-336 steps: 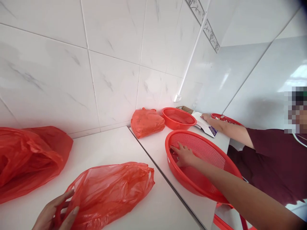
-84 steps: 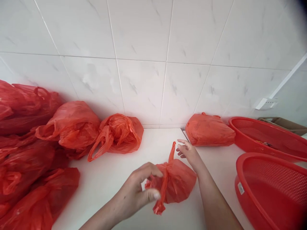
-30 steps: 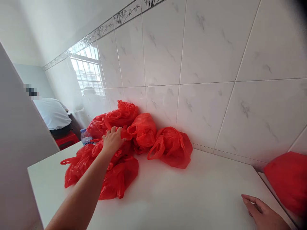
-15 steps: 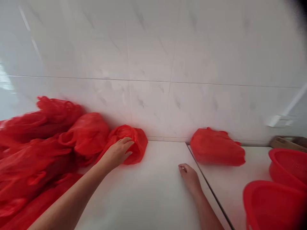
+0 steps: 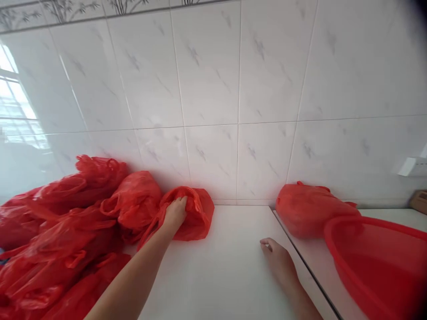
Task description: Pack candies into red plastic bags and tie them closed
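My left hand (image 5: 176, 214) is at the mouth of a red plastic bag (image 5: 202, 218) that stands against the tiled wall. Its fingers are closed on the gathered plastic, and their tips are partly hidden in the folds. What lies inside the bag does not show. Over the white tabletop (image 5: 216, 271), my right hand (image 5: 278, 260) is apart from every bag, with fingers curled towards the thumb and nothing visible in them. A second red plastic bag (image 5: 136, 200), bunched up, sits just left of the one I grip.
A heap of several red plastic bags (image 5: 66, 240) covers the left side. Beyond a dark seam (image 5: 308, 266) in the tabletop, a full red bag (image 5: 307, 209) rests by the wall. A red plastic basin (image 5: 370, 266) fills the lower right; a wall socket (image 5: 413, 166) is behind.
My left hand has gone from hovering open before the bag to gripping its mouth. The view has shifted and tilted up. My right hand keeps a similar curled pose.
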`<action>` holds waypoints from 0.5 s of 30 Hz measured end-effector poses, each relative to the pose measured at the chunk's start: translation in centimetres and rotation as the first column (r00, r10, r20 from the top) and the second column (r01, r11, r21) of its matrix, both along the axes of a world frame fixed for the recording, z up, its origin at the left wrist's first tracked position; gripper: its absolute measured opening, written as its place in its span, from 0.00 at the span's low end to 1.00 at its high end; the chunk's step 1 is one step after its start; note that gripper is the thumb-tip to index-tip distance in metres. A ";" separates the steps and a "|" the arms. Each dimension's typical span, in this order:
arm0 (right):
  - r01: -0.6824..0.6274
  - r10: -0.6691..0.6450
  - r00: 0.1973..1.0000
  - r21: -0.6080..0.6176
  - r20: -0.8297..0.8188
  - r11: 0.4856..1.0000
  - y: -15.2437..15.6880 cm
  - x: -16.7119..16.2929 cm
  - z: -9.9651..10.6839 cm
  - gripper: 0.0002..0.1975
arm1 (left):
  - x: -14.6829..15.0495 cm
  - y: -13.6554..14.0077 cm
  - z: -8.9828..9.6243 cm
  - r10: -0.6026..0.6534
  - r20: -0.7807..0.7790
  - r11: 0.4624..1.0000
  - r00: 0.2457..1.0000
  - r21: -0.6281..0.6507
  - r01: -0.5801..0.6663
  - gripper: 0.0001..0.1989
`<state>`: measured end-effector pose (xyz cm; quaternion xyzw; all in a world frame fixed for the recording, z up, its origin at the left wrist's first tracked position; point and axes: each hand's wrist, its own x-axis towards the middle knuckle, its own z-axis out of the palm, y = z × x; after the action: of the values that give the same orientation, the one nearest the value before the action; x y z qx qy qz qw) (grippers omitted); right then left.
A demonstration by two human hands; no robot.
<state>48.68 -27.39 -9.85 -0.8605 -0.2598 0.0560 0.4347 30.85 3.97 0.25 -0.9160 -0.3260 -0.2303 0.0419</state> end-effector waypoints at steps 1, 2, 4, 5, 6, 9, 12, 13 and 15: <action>0.000 0.000 1.000 -0.006 0.008 1.000 0.0 0.0 0.1 0.13 | -0.2 -0.1 0.5 -0.007 0.000 1.000 1.000 0.002 0.007 0.15; 0.002 -0.001 1.000 -0.012 0.020 1.000 0.1 -0.2 0.3 0.13 | -0.5 -0.4 1.0 -0.018 0.005 1.000 1.000 0.008 0.018 0.13; 0.008 -0.007 0.999 -0.015 0.054 1.000 0.5 -0.9 0.9 0.13 | -1.1 -1.2 2.1 -0.048 0.030 0.998 0.998 0.033 0.047 0.11; 0.014 -0.013 0.996 -0.005 0.085 1.000 0.8 -1.7 1.3 0.14 | -1.4 -1.8 2.7 -0.065 0.049 0.997 0.997 0.048 0.062 0.09; 0.015 -0.018 0.992 0.023 0.125 1.000 1.3 -2.7 1.9 0.14 | -1.7 -2.5 3.1 -0.084 0.070 0.995 0.994 0.062 0.080 0.06; -0.114 0.055 0.963 0.212 0.262 0.971 3.3 -7.5 3.7 0.16 | -2.5 -5.0 3.3 -0.163 0.128 0.984 0.978 0.096 0.151 0.13; -0.383 0.246 0.902 0.391 0.355 0.837 5.8 -12.7 4.8 0.10 | -3.3 -7.8 1.8 -0.266 0.138 0.962 0.954 0.098 0.254 0.20; -0.412 0.253 0.889 0.426 0.380 0.806 6.7 -14.0 4.8 0.10 | -3.6 -8.7 1.1 -0.294 0.140 0.955 0.945 0.080 0.285 0.20; -0.367 0.187 0.905 0.479 0.382 0.797 8.1 -15.4 4.0 0.22 | -4.4 -10.6 -0.1 -0.344 0.194 0.932 0.919 -0.048 0.359 0.16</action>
<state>33.29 -19.28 -5.81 -0.6521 -0.4555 -0.0941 0.5987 26.48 -6.59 0.20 -0.9355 -0.1677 -0.3034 -0.0680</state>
